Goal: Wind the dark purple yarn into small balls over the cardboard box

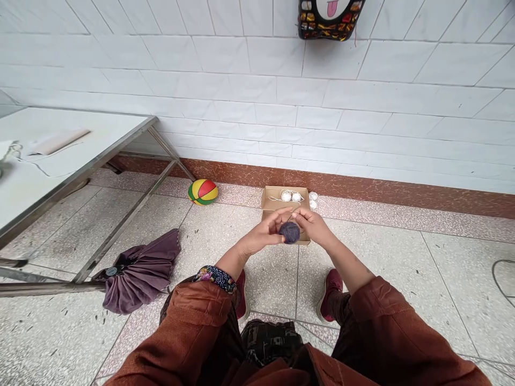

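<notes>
My left hand [265, 234] is closed on a small ball of dark purple-grey yarn [289, 232], its thumb below and its fingers above. Just to the right, my right hand [313, 225] pinches at the top of the ball, where a thin strand of yarn seems to run between the fingers. Beneath both hands a shallow cardboard box [269, 197] rests on the floor, partly hidden by them. Two white yarn balls [291, 197] lie in its far part with a loose white strand. More white yarn balls [313, 200] sit beside the box on the right.
A metal-framed table [120, 124] stands at left, with a rolled piece [60, 141] and string on it. Below lies a bunched purple cloth [140, 271]. A multicoloured ball [203, 192] is near the tiled wall [241, 80]. A dark cable [497, 276] curls at far right.
</notes>
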The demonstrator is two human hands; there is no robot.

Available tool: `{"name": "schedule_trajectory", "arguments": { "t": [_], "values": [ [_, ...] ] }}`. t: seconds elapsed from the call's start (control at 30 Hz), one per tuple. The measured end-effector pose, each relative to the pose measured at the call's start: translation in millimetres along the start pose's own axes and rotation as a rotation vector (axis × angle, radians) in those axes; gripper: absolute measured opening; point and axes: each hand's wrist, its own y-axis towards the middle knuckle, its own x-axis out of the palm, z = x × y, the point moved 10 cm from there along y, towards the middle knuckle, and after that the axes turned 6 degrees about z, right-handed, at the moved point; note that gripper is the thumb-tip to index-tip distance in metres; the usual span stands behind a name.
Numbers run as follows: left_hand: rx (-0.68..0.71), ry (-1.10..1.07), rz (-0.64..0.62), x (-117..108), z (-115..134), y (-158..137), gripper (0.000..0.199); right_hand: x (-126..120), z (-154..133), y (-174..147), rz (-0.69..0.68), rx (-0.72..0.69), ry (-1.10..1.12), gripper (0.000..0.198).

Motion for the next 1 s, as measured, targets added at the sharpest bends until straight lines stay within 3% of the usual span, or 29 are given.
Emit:
{"name": "schedule_trajectory", "arguments": {
  "t": [0.1, 0.2, 0.37, 0.43, 0.53, 0.67, 0.73, 0.83, 1.0],
  "values": [
    [-0.015, -0.131, 0.129, -15.2, -1.2, 3.3, 0.054, 19.8, 7.9, -6.3, -0.089, 0.009, -0.075, 0.023],
    [-0.046, -0.161, 0.329, -38.7, -8.0, 4.0, 0.047, 35.4, -1.3, -16.4, -0.18, -0.081, -0.125, 0.024],
    [-0.122, 0.134, 0.538, -64.4, -17.9, 0.7, 0.04, 42.6, -27.7, -31.3, -0.3, -0.186, -0.125, 0.028],
    [-0.087, 0.348, 0.521, -63.0, -14.0, 1.9, 0.039, 37.9, -37.6, -33.5, -0.316, -0.184, -0.043, 0.028],
    [-0.053, 0.493, 0.356, -44.3, -17.1, 5.3, 0.048, 21.5, -42.0, -28.4, -0.25, -0.121, 0.107, 0.031],
    [-0.083, 0.332, 0.09, -12.5, -28.0, 3.7, 0.08, -2.8, -30.6, -14.0, -0.064, -0.055, 0.146, 0.032],
    [-0.071, 0.209, 0.004, -0.5, -24.7, 2.4, 0.086, -8.4, -23.0, -8.5, 0.005, -0.053, 0.1, 0.029],
    [-0.051, 0.018, -0.008, 3.6, -14.0, 2.6, 0.08, -4.5, -10.3, -5.0, 0.021, -0.033, 0.034, 0.026],
    [-0.107, -0.235, 0.126, -10.9, -10.5, 2.5, 0.062, 10.8, 2.0, -8.3, -0.04, -0.007, -0.057, 0.021]
  ]
}}
